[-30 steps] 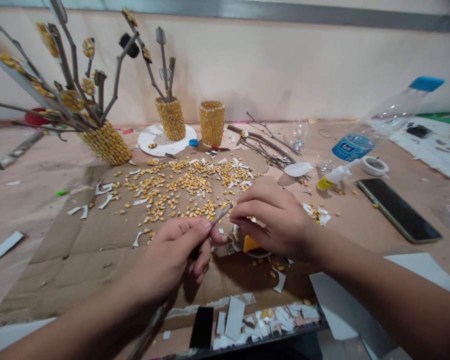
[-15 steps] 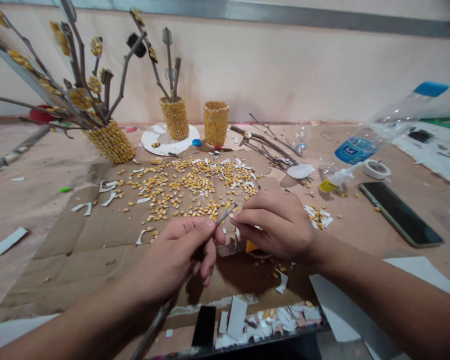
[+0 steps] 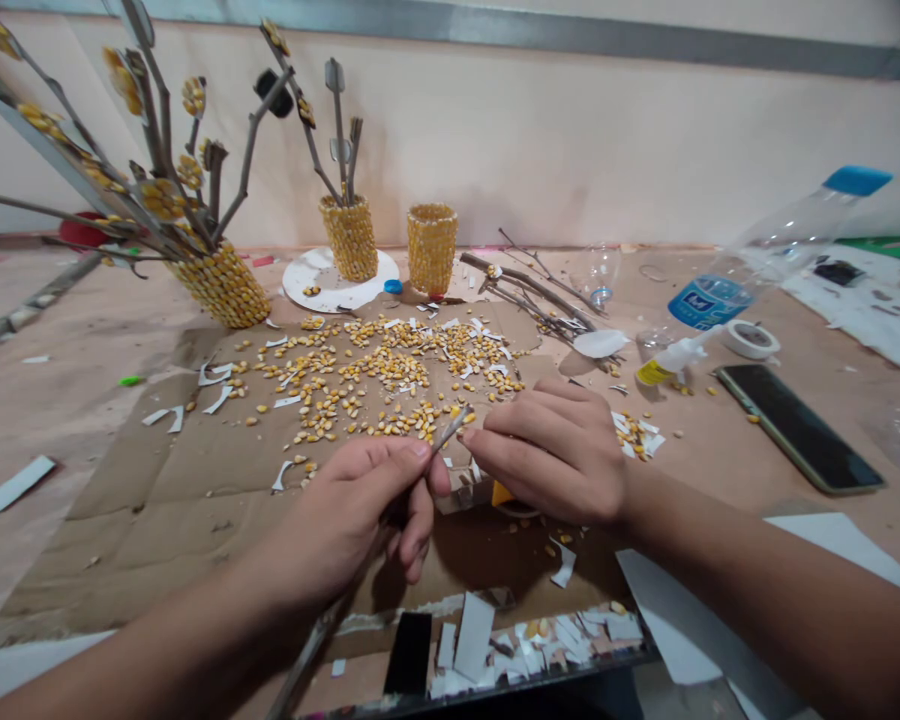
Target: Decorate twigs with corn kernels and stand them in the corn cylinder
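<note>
A thin grey-brown stick (image 3: pixel 451 428) runs through my left hand (image 3: pixel 382 488), pinched between thumb and fingers. Its cut tip points up and right, and its lower part passes down under my forearm. Just right of that tip is my right hand (image 3: pixel 551 450), its fingers curled and pressed together, a small gap from the stick. What those fingertips hold, if anything, is hidden. Loose corn kernels (image 3: pixel 397 368) lie scattered on the cardboard (image 3: pixel 157 500) beyond both hands. Partly covered by my right hand is a yellow-orange object (image 3: pixel 502 494).
Corn-covered pots (image 3: pixel 433 250) stand at the back, two holding branches. To the right are cut twigs (image 3: pixel 529 285), a tilted plastic bottle (image 3: pixel 712 300), a glue bottle (image 3: pixel 667 362), a tape roll (image 3: pixel 751 340) and a phone (image 3: pixel 802 425). White scraps (image 3: pixel 472 635) lie near the front edge.
My right hand has shifted very slightly, with its fingers a little more curled beside the stick's tip. My left hand keeps the stick in nearly the same place.
</note>
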`<state>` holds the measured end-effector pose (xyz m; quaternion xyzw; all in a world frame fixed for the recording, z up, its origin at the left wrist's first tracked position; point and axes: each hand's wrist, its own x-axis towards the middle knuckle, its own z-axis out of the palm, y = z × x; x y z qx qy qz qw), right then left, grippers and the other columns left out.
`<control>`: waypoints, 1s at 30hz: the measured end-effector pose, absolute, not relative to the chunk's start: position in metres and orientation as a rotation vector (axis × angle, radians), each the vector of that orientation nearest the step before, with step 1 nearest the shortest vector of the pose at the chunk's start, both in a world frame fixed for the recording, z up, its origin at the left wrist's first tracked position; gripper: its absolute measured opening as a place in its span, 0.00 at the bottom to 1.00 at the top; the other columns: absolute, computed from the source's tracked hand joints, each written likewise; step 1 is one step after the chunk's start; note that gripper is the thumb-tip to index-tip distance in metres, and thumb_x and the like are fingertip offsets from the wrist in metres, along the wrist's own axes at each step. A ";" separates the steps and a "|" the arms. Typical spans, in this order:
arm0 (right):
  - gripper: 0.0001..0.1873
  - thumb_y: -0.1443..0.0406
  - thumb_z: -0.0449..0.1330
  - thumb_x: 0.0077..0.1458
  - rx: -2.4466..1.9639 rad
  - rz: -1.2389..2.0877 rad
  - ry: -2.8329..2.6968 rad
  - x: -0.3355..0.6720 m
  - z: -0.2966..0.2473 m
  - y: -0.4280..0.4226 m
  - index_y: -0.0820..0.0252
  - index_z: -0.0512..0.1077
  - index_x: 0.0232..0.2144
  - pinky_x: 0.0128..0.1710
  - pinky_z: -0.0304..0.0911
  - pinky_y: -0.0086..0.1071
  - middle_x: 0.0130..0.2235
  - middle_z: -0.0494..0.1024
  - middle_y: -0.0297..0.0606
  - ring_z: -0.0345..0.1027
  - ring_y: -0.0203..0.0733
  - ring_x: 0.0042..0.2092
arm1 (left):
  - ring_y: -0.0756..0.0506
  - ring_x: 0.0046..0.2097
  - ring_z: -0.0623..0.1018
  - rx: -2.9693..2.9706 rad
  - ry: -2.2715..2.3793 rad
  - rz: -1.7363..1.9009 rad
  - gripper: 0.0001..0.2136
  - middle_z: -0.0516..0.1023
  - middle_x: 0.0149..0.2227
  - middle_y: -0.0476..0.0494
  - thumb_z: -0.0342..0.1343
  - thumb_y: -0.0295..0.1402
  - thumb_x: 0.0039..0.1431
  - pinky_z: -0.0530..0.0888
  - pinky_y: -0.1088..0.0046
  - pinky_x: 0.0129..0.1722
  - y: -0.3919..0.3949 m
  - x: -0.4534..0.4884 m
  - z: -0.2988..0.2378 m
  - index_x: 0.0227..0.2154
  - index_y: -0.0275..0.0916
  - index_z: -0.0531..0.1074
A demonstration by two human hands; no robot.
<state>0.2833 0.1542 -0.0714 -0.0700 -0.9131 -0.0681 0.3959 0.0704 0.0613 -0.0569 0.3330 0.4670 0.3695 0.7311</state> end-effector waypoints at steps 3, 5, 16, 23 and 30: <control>0.05 0.71 0.61 0.67 -0.173 -0.185 -2.305 0.282 -0.071 0.154 0.59 0.77 0.39 0.28 0.59 0.37 0.33 0.82 0.38 0.71 0.39 0.32 | 0.51 0.17 0.71 0.713 0.991 0.808 0.18 0.70 0.14 0.52 0.56 0.47 0.68 0.68 0.80 0.19 0.062 0.069 -0.057 0.29 0.39 0.75; 0.05 0.70 0.61 0.67 -0.179 -0.179 -2.300 0.282 -0.073 0.153 0.58 0.77 0.40 0.29 0.60 0.36 0.34 0.82 0.37 0.72 0.39 0.32 | 0.52 0.17 0.72 0.715 0.975 0.803 0.18 0.71 0.14 0.52 0.56 0.47 0.69 0.69 0.80 0.20 0.061 0.069 -0.057 0.29 0.39 0.75; 0.02 0.72 0.61 0.66 -0.149 -0.061 -2.259 0.280 -0.078 0.154 0.63 0.74 0.39 0.30 0.68 0.35 0.32 0.81 0.40 0.74 0.40 0.32 | 0.52 0.17 0.71 0.721 0.929 0.792 0.18 0.71 0.14 0.52 0.59 0.49 0.66 0.68 0.81 0.19 0.061 0.069 -0.061 0.29 0.38 0.75; 0.02 0.72 0.63 0.66 -0.179 -0.015 -2.248 0.279 -0.078 0.150 0.63 0.74 0.38 0.31 0.67 0.34 0.34 0.83 0.42 0.73 0.39 0.32 | 0.52 0.17 0.72 0.734 0.970 0.790 0.18 0.71 0.14 0.52 0.58 0.48 0.67 0.69 0.81 0.19 0.060 0.070 -0.060 0.29 0.38 0.75; 0.07 0.75 0.65 0.62 -0.162 -0.087 -2.244 0.279 -0.079 0.153 0.68 0.76 0.43 0.30 0.68 0.35 0.35 0.85 0.45 0.76 0.42 0.34 | 0.51 0.17 0.72 0.743 0.954 0.806 0.18 0.71 0.14 0.52 0.57 0.47 0.68 0.69 0.81 0.19 0.060 0.069 -0.062 0.29 0.38 0.75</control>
